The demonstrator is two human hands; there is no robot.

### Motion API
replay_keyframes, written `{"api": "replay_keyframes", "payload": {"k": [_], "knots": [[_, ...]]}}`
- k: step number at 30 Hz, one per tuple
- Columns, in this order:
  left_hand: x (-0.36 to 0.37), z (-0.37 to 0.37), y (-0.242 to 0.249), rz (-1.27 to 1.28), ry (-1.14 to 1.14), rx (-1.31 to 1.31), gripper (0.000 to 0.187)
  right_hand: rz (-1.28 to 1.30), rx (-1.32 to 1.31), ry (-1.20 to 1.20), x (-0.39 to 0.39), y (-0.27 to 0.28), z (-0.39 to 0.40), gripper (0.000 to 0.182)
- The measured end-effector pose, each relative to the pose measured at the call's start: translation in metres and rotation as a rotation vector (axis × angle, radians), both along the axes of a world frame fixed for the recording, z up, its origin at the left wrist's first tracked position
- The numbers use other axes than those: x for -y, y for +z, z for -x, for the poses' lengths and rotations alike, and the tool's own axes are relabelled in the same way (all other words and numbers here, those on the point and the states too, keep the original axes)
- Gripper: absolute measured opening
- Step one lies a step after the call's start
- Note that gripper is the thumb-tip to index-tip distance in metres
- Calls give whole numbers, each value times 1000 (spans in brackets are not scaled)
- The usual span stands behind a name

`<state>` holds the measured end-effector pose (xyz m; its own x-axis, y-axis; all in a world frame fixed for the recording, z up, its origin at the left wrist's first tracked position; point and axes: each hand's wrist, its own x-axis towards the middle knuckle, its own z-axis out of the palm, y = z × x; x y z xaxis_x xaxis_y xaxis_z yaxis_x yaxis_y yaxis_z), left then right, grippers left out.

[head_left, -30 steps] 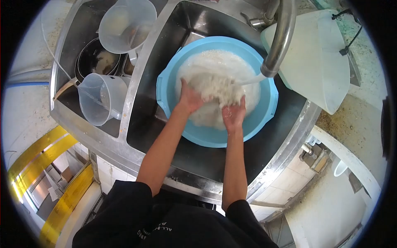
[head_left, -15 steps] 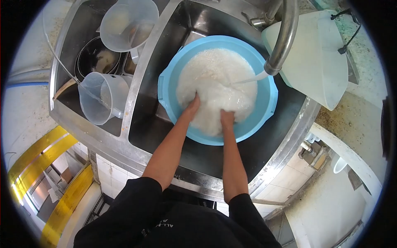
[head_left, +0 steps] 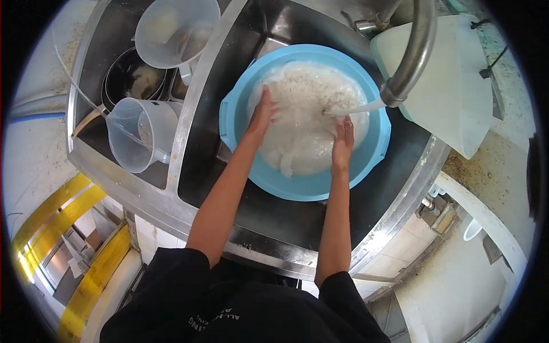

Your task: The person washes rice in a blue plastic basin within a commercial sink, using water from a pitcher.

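Observation:
A light-blue plastic basin (head_left: 320, 192) stands in the sink, filled with milky water (head_left: 297, 134). Pale grains that look like rice (head_left: 309, 83) show toward its far side. My left hand (head_left: 263, 112) is at the left of the basin, thumb up and fingers stretched toward the middle, their tips at the water. On the right side, my right hand (head_left: 343, 140) has its fingers extended beside the running stream. Neither hand grips anything visible. Water pours from the metal faucet (head_left: 394, 91) into the basin between my hands.
The left sink compartment holds a translucent measuring jug (head_left: 130, 134), another jug (head_left: 163, 28) and a dark pan (head_left: 128, 86). A metal divider (head_left: 200, 80) separates the compartments. A pale plastic container (head_left: 440, 86) sits at right, close to the faucet.
Both hands have moved up and apart; more of their fingers now show above the water. The grains have shifted toward the far side, and the faucet and basin appear slightly further right.

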<state>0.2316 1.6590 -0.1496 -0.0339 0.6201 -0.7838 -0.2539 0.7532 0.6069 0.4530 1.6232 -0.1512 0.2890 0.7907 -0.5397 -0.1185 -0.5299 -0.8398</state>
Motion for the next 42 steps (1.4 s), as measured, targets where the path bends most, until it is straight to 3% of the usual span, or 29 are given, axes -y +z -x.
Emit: {"api": "replay_keyframes", "payload": {"k": [1, 2, 3, 4, 6, 8, 10, 12, 14, 16, 17, 18, 19, 20, 21, 24, 25, 27, 28, 30, 31, 33, 34, 36, 37, 39, 40, 42], "knots": [[4, 3, -15, -6, 0, 2, 103, -20, 483, 252, 1, -14, -11, 68], [12, 5, -38, -58, -185, -265, 103, 1, 897, 463, 6, -21, -19, 69], [18, 6, -55, -108, -368, -534, 104, 49, 1114, 597, 14, -25, -21, 70], [24, 3, -59, -111, -366, -536, 104, 112, 1061, 616, 23, -32, -21, 71], [46, -7, -67, 137, -442, -638, 102, 311, 903, 670, 45, -52, -22, 75], [57, -17, -79, 190, -430, -583, 103, 420, 858, 726, 60, -105, -19, 76], [73, -23, -93, 240, -420, -529, 103, 527, 811, 776, 62, -103, -4, 77], [86, -31, -104, 390, -96, -39, 101, 538, 573, 487, 65, -82, 9, 69], [91, -39, -90, 340, -37, 25, 100, 536, 340, 326, 71, -92, 15, 67], [84, -42, -68, 281, 26, 83, 100, 473, -81, 66, 84, -118, 16, 66], [73, -42, -51, 386, 124, 247, 98, 427, -296, -35, 86, -129, 14, 66], [62, -41, -38, 490, 221, 414, 97, 543, -507, -135, 66, -89, 26, 66], [55, -40, -30, 489, 221, 411, 97, 542, -510, -134, 55, -55, 30, 66], [49, -40, -24, 409, 316, 531, 99, 431, -722, -237, 48, -24, 32, 67], [46, -41, -18, 333, 412, 653, 100, 317, -924, -345, 48, -4, 32, 67], [21, -21, 10, 183, 507, 796, 99, 137, -1084, -332, 37, 12, 7, 67], [16, -13, 16, 192, 509, 791, 99, 144, -1085, -340, 33, 18, 2, 67], [0, -4, 25, 56, 101, 89, 96, 86, -28, 85, 13, 28, -12, 70], [-2, -6, 20, 48, 99, 95, 96, 78, -22, 84, 7, 22, -23, 70], [-5, -7, -2, -27, 3, -585, 89, 90, 576, 203, -7, -9, -42, 72], [-9, -4, -11, -36, 12, -589, 89, 77, 573, 205, -18, -30, -51, 72], [-10, 2, -32, 48, -64, -432, 89, 169, 57, 93, -34, -66, -62, 74], [-10, 5, -44, 43, -54, -437, 89, 161, 54, 101, -44, -69, -58, 74], [-17, 8, -65, -1, 198, -149, 93, 176, -222, -47, -65, -75, -49, 85], [-18, 9, -74, 5, 207, -152, 93, 183, -223, -38, -68, -76, -47, 85], [-29, 10, -93, 42, 329, 141, 95, 237, -201, -50, -80, -68, -49, 98], [-35, 8, -96, 44, 340, 146, 95, 185, -185, 44, -92, -43, -34, 105], [-53, 7, -94, 4, 176, 75, 95, 394, -99, 150, -115, -71, -46, 98]]}}
